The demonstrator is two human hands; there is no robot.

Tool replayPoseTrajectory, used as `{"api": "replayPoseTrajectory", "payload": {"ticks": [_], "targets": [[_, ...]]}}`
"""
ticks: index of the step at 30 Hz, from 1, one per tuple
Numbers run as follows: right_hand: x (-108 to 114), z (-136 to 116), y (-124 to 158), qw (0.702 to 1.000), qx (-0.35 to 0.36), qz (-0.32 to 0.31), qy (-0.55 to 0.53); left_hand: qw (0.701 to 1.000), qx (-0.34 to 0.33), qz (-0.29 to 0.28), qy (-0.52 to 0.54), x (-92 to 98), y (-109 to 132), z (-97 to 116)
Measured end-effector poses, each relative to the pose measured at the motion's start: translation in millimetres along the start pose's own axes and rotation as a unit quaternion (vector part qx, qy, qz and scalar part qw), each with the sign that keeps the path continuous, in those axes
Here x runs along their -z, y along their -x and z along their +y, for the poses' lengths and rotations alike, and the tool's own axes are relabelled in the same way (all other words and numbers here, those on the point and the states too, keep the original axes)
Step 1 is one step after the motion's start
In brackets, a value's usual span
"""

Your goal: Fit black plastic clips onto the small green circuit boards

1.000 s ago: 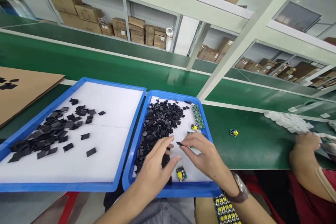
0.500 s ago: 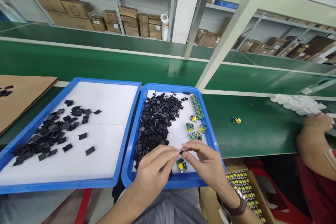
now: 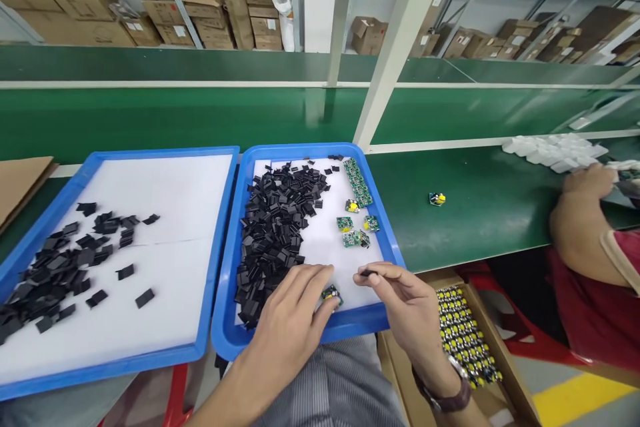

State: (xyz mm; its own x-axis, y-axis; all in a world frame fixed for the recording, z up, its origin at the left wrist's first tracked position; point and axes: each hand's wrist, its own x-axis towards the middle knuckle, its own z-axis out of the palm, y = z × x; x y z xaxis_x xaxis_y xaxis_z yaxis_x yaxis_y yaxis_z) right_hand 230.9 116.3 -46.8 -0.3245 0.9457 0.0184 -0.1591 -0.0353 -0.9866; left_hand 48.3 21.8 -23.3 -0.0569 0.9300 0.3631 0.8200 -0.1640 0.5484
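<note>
My right hand (image 3: 405,300) pinches a small black plastic piece (image 3: 369,273) between thumb and fingertips, over the right part of the blue tray (image 3: 223,327). My left hand (image 3: 295,307) is at the tray's near side, thumb and fingers apart around a small circuit board (image 3: 333,294). The thumb overlaps the board's edge; whether it touches cannot be made out. Left of the hands lies a heap of black pieces (image 3: 273,220) on the tray's white liner. Several small boards with yellow parts, including one (image 3: 352,205), and a green board panel (image 3: 357,181) lie along the right side.
A second blue tray (image 3: 233,180) with scattered black pieces (image 3: 75,263) stands to the left. One board (image 3: 437,199) sits on the green bench (image 3: 480,227). Below right, a carton (image 3: 515,393) holds rows of boards. A co-worker's arm (image 3: 580,213) is beside white parts (image 3: 555,150).
My hands have parted. The left moved down to the near circuit board, while the right kept the black piece and shifted slightly right. The camera view has turned a little.
</note>
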Motion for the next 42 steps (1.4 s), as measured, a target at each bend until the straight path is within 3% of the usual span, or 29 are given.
{"api": "replayPoseTrajectory", "payload": {"ticks": [3,6,9,12,14,17,19,22,28,35,42], "targets": [[9.8,-2.0,1.3,1.0,0.001,0.014,0.019,0.993,0.011,-0.114,-0.035,-2.1,-1.0,1.0],[10.0,-3.9,1.8,0.999,0.041,0.006,0.036,0.986,0.006,-0.156,-0.052,-6.3,-4.4,3.6],[6.8,-6.8,1.9,0.995,0.081,-0.007,0.052,0.994,0.02,-0.109,-0.003,-4.5,-7.6,3.2],[3.0,-11.0,2.6,0.994,0.094,-0.034,0.055,0.983,0.102,-0.015,0.151,5.0,-8.6,-2.0],[-1.2,-13.8,3.3,0.992,0.099,-0.059,0.045,0.937,0.192,0.01,0.292,11.6,-7.4,-6.3],[-10.7,-16.3,4.7,0.991,0.104,-0.081,0.034,0.813,0.303,0.019,0.496,16.5,-2.7,-9.5],[-17.5,-16.6,5.7,0.989,0.109,-0.087,0.037,0.744,0.329,0.028,0.581,16.9,1.8,-9.1],[-25.1,-15.6,7.3,0.986,0.129,-0.098,0.047,0.707,0.319,0.029,0.63,16.2,9.2,-6.9],[-32.8,-15.6,9.8,0.983,0.112,-0.124,0.07,0.716,0.305,0.02,0.628,14.2,20.6,-7.9],[-41.1,-14.7,13.1,0.985,0.092,-0.136,0.056,0.783,0.26,0.019,0.565,11.9,28.1,-11.5],[-44.1,-8.0,18.2,0.983,0.095,-0.13,0.089,0.79,0.248,0.034,0.56,7.4,28.8,-11.2]]}}
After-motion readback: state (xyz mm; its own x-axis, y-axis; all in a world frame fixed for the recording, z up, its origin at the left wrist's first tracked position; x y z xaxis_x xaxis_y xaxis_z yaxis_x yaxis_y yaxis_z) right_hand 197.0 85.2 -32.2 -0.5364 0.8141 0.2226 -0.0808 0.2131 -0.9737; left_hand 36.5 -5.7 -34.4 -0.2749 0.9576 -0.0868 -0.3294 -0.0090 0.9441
